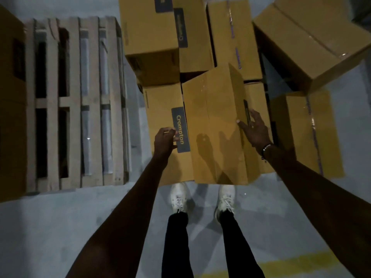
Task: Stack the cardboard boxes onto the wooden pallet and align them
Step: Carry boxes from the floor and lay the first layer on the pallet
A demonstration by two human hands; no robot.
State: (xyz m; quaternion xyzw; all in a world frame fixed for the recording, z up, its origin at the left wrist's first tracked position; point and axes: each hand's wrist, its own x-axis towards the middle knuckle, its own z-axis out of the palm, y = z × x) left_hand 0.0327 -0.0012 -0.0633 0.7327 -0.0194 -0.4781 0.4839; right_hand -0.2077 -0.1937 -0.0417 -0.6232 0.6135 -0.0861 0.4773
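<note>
His left hand (pixel 165 140) curls on the Crompton-labelled box (pixel 164 125); the right hand (pixel 253 128), fingers spread, presses the tilted carton (pixel 215 125), possibly lifted. More cardboard boxes (pixel 236 35) crowd behind, beside the bare wooden pallet (pixel 74 101).

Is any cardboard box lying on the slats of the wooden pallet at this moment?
No, the slats of the wooden pallet are bare, and the cardboard boxes stand beside it on the floor.
</note>
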